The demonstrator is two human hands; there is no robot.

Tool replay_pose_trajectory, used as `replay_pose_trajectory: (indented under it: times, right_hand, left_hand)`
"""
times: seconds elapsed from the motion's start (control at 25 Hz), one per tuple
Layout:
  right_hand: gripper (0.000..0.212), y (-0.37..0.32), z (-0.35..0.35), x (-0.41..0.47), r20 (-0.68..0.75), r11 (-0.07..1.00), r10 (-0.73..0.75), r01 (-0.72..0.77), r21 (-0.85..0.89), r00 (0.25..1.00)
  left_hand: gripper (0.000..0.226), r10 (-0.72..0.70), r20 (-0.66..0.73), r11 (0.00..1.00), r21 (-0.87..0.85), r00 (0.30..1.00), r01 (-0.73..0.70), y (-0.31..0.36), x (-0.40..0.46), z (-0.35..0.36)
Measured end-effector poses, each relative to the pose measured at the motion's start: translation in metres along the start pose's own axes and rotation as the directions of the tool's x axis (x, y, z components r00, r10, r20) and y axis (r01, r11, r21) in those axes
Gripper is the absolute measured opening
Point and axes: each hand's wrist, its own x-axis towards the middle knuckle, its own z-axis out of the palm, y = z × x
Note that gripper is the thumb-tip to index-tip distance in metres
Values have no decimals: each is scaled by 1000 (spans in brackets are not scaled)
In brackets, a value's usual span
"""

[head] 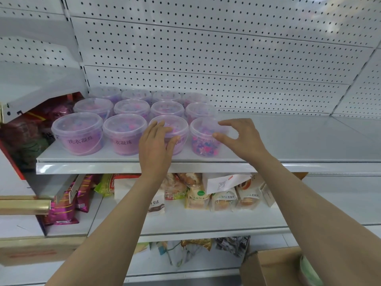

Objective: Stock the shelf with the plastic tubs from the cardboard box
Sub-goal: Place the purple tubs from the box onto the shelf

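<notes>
Both forearms reach up from the bottom of the view toward the shelf [288, 139]. Left hand [155, 144] lies flat on the lid and front of the third front tub [175, 122], fingers spread and resting on it rather than closed round it; its grip is released, more a steadying push than a hold. Right hand [241, 137] stands just right of the fourth front tub [203, 137], thumb at the tub's rim and fingers arched above and apart, so that grip is also released, either just letting go or about to nudge; which, I cannot tell. That fourth tub shows loose coloured beads through its wall, with no label facing out, while the two tubs left of the left hand [77, 133] [124, 135] show printed labels. Behind the hands stand two more rows of tubs [132, 107], four across each, making what looks like twelve in a tidy block at the shelf's left end. Right of the right hand the shelf is bare to the corner, so much room remains. Below the right forearm the box [268, 267] shows only a corner and flap; its inside is hidden, so how many tubs are left cannot be told. My judgement: a good part is stocked, and the present step is squaring the front row.
</notes>
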Motion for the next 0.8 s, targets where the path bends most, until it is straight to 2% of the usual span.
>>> replay_pose_trajectory:
  times: [0.12, 0.24, 0.36, 0.4, 0.48, 0.56, 0.68, 0.72, 0.8]
  right_hand:
    - [50, 2, 3, -4, 121, 1000, -26, 24, 21, 992]
    - [45, -16, 8, -1, 49, 999, -39, 39, 9, 998]
    - [30, -20, -1, 4, 89, 993, -39, 29, 111, 995]
    - [30, -14, -4, 4, 130, 989, -9, -10, 145, 991]
    - [41, -6, -4, 1, 195, 994, 40, -59, 94, 980]
    - [42, -3, 1, 0, 156, 1000, 1, -1, 2, 988]
    - [48, -10, -6, 4, 63, 1000, -11, 9, 24, 998]
    - [45, -8, -8, 5, 63, 999, -19, 16, 36, 998]
    - [40, -2, -10, 3, 160, 999, -31, 27, 28, 987]
  left_hand:
    - [33, -22, 19, 1000, -3, 1000, 22, 0, 1, -1]
    - [35, -29, 26, 1000, 2, 999, 29, 2, 1, -1]
    - [33, -20, 21, 1000, -9, 1000, 20, 2, 1, -2]
    - [33, -22, 25, 1000, -7, 999, 22, 2, 0, -2]
    - [34, -26, 27, 1000, 4, 999, 26, 2, 0, -2]
    - [33, -26, 25, 1000, 11, 999, 26, 3, 0, -2]
    - [32, -27, 33, 1000, 11, 999, 27, 3, 0, -1]
    - [32, -28, 36, 1000, 7, 999, 28, 3, 0, -2]
    - [31, -27, 38, 1000, -3, 999, 27, 2, 0, -3]
